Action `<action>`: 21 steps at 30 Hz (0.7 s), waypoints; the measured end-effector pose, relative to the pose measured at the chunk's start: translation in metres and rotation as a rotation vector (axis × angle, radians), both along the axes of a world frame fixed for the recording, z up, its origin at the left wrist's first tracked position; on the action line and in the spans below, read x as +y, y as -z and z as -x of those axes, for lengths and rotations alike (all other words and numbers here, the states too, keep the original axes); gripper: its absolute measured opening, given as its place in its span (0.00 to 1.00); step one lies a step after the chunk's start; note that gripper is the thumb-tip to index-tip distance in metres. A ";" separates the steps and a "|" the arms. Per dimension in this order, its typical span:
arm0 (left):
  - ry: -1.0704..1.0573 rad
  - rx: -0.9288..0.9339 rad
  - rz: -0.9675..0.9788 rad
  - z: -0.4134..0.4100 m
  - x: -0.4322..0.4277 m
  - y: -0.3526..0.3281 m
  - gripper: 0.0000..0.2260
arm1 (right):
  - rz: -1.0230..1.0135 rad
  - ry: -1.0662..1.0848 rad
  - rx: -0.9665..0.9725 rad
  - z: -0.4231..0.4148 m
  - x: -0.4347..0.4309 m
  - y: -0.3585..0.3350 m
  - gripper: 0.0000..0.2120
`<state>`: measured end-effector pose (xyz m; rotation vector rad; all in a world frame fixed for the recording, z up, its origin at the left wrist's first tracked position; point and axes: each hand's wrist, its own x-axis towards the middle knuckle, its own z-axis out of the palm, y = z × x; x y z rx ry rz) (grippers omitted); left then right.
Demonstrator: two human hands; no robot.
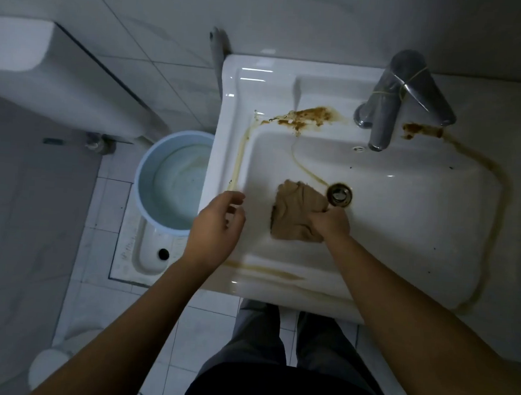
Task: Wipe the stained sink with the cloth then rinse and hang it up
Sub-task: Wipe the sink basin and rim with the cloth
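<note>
Head view: a blue bucket (174,183) stands left of the white sink (404,224). Your left hand (218,225) hovers over its near-left rim, fingers loosely curled and empty. Your right hand (332,224) grips the tan cloth (293,217) in the basin, just beside the drain (340,194). Brown stains (307,114) streak the rim.

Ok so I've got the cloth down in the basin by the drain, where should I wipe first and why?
Probably push the cloth with your right hand up the thin brown trail that runs from the drain beside it, towards the thick stain on the back ledge. That trail is the nearest mark and leads to the heaviest one.
</note>
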<state>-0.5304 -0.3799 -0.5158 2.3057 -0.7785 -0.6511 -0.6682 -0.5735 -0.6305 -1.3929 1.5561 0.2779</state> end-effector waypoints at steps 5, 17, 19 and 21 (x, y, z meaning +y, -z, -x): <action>0.056 -0.169 -0.052 -0.030 0.023 -0.006 0.17 | -0.291 0.222 -0.236 -0.007 0.002 -0.021 0.07; 0.353 -0.469 -0.044 -0.058 0.005 0.031 0.22 | 0.397 -0.072 -0.456 -0.029 -0.017 -0.138 0.05; 0.373 -0.470 -0.038 -0.053 0.008 0.038 0.22 | 0.545 -0.106 -0.478 -0.038 -0.021 -0.151 0.10; 0.369 -0.444 -0.006 -0.050 0.011 0.045 0.22 | 0.659 -0.149 -0.492 -0.051 -0.027 -0.153 0.13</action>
